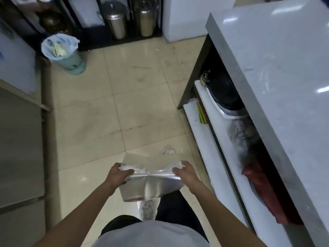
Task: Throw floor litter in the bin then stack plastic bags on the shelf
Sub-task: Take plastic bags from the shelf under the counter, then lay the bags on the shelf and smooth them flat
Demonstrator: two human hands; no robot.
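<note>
A stack of clear plastic bags [151, 173] hangs bent between both hands, low in the middle of the view. My left hand [118, 172] grips its left edge and my right hand [185, 171] grips its right edge. A small crumpled piece of litter [168, 151] lies on the tiled floor just beyond the bags. The green bin [71, 59], lined with a pale plastic bag and holding waste, stands at the far left. The open shelf [204, 111] under the grey counter runs along the right.
The grey counter [277, 72] fills the right side; its shelf holds a black pan [224, 93], a bagged item and a red cloth [265, 189]. Two steel canisters [114, 20] stand in a black rack at the back. A steel cabinet [19, 143] is on the left.
</note>
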